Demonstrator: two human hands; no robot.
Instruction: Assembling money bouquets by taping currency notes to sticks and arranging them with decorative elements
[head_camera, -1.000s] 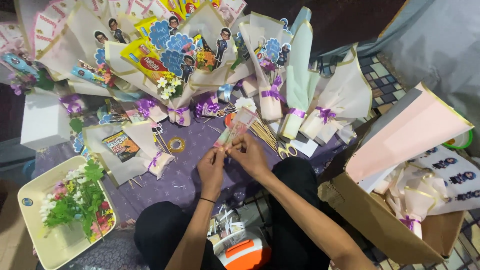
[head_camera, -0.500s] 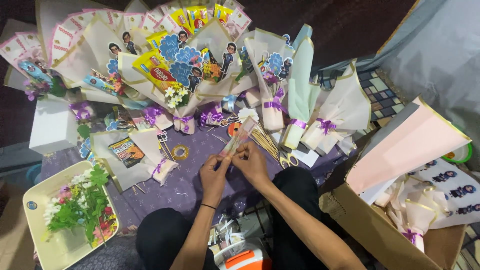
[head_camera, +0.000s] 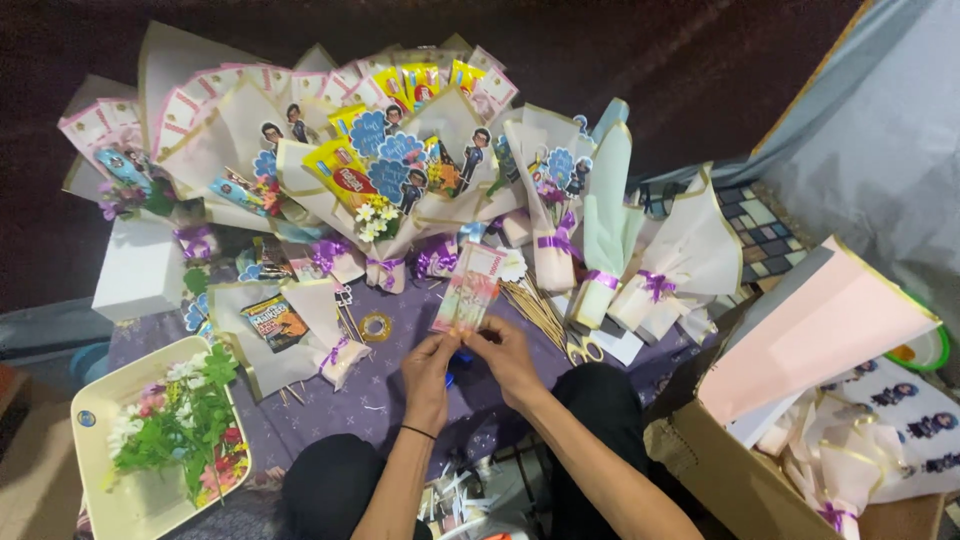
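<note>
My left hand (head_camera: 428, 366) and my right hand (head_camera: 503, 354) meet over a purple patterned cloth (head_camera: 380, 400). Together they pinch the lower end of a pinkish banknote in a clear sleeve (head_camera: 468, 292), which stands up and leans away from me. A bundle of thin wooden skewers (head_camera: 533, 308) lies just right of the note, with scissors (head_camera: 583, 348) beside my right hand. A small roll of clear tape (head_camera: 376, 326) sits left of the note.
Many wrapped snack-and-flower bouquets (head_camera: 390, 170) with purple ribbons crowd the far side. A cream tray (head_camera: 95, 420) of artificial flowers sits at left, a white box (head_camera: 140, 270) behind it, and a cardboard box (head_camera: 740, 480) with pink paper sheets (head_camera: 820, 330) at right.
The view has shifted slightly. My hands have lowered a little toward me while still holding the note, which now stands more upright.
</note>
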